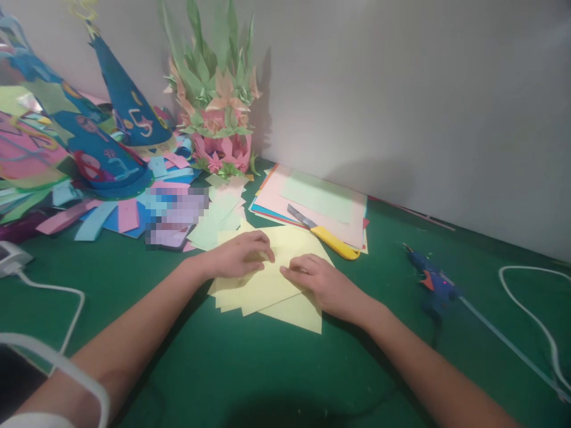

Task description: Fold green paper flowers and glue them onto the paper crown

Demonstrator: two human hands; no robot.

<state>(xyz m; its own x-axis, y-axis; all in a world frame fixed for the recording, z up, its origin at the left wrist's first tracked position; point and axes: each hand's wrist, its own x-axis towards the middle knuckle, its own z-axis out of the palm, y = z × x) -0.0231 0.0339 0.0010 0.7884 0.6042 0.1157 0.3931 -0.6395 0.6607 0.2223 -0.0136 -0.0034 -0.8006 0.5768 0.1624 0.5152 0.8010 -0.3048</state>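
Loose sheets of pale yellow paper (267, 288) lie fanned in an uneven pile on the green table. My left hand (243, 255) is over the left part of the pile, its fingers curved and the thumb apart from them. From the right, my right hand (319, 279) rests on the same sheets with bent fingers and the thumb pointing inward. A narrow gap separates the fingertips of both hands. No sheet is visibly lifted, and neither hand shows anything gripped.
A yellow box cutter (334, 242) lies on stacked coloured paper (267, 196) behind the pile. To the right is a blue glue gun (439, 288) with a glue stick. Decorated paper cones (129, 98), a folded-paper flower piece (223, 119) and paper strips (98, 220) crowd the left.
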